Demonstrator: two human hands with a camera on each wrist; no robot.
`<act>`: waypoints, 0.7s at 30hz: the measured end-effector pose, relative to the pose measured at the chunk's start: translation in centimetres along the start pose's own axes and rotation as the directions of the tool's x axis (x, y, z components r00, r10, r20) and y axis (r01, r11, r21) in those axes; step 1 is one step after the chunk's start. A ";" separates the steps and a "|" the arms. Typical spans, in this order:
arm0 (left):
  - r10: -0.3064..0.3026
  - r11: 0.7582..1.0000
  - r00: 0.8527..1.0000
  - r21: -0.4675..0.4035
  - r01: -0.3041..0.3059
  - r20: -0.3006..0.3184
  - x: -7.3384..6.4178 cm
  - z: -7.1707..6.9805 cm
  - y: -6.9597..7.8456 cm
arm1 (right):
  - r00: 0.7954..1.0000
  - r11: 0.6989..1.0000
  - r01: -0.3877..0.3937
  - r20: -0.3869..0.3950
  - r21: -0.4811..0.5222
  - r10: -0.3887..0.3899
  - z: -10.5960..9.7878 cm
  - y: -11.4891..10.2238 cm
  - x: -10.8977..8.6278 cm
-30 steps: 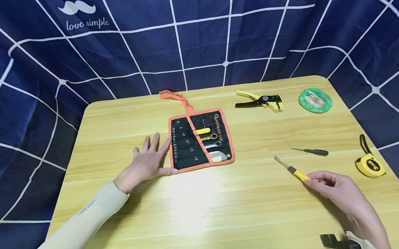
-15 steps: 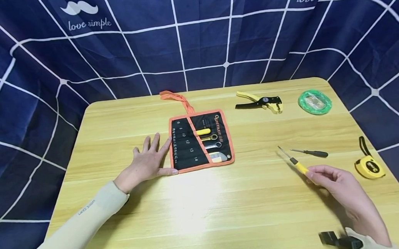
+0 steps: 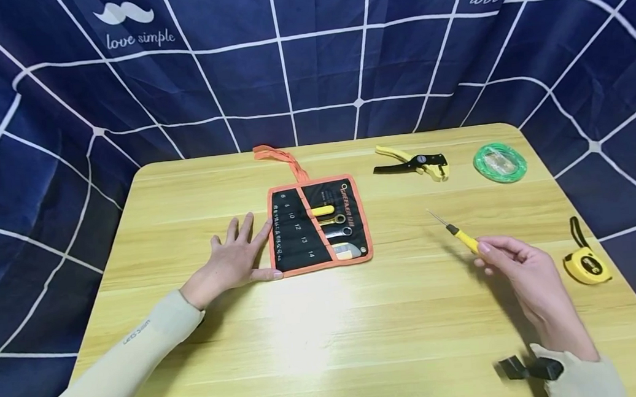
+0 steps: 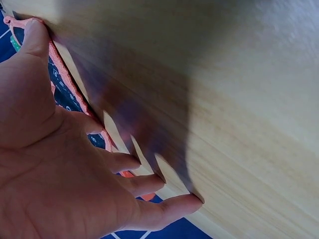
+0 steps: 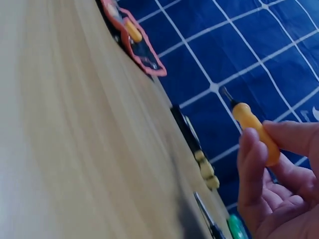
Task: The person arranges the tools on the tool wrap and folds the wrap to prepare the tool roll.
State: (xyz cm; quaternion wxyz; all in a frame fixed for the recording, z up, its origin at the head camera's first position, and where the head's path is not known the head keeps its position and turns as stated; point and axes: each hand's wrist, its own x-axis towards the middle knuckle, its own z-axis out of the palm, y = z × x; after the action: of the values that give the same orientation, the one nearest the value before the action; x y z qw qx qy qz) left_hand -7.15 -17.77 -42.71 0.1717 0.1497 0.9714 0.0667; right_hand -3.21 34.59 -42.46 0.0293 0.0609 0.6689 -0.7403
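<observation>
My left hand [image 3: 230, 260] lies with spread fingers on the table, its thumb and index fingertip on the left edge of a black tool pouch [image 3: 293, 246] with orange trim. In the pouch's slots sit a yellow-handled tool [image 3: 323, 210], two ring-ended wrenches [image 3: 342, 232] and a broad-bladed tool [image 3: 346, 250]. To the right, above the table, my right hand [image 3: 522, 270] pinches a yellow-handled screwdriver [image 3: 467, 241] between thumb and fingers, its shaft pointing up and left. In the right wrist view, a dark screwdriver [image 5: 207, 214] lies on the table; in the head view my right hand covers its place.
Yellow-and-black wire strippers [image 3: 420, 160] lie towards the back of the wooden table [image 3: 317, 346], with a coil of green wire [image 3: 500, 162] to their right. A yellow tape measure [image 3: 587, 266] sits near the right edge. Blue gridded cloth [image 3: 320, 69] hangs around the table.
My right hand has moved up and slightly left with the yellow screwdriver, now overlapping the dark screwdriver's place. The left hand and the pouch have stayed put.
</observation>
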 end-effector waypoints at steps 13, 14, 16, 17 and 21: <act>-0.001 1.000 1.000 0.001 0.001 -0.001 -0.1 0.1 -0.1 | 0.992 0.915 0.111 -0.098 0.388 -0.079 3.4 -1.8 3.5; 0.001 1.000 1.000 0.003 -0.001 -0.002 -0.2 0.1 -0.1 | 0.993 0.919 0.109 -0.081 0.380 -0.084 3.6 -1.9 3.7; 0.005 1.000 1.000 0.007 -0.005 -0.006 -0.2 0.1 -0.1 | 0.994 0.938 0.105 -0.036 0.330 -0.099 4.1 -2.0 4.1; 0.005 1.000 1.000 0.008 -0.005 -0.007 -0.1 0.1 -0.1 | 0.995 0.949 0.101 -0.007 0.300 -0.104 4.4 -2.1 4.3; 0.008 1.000 1.000 0.012 -0.008 -0.006 0.0 0.1 0.0 | 0.990 0.980 0.089 0.088 0.180 -0.106 5.8 -2.4 5.2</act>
State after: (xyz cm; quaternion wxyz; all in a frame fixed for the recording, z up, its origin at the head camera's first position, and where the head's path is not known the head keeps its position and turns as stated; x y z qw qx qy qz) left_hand -7.12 -17.76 -42.81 0.1675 0.1546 0.9717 0.0618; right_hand -8.96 29.30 -40.18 0.0199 -0.0057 0.6010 -0.7990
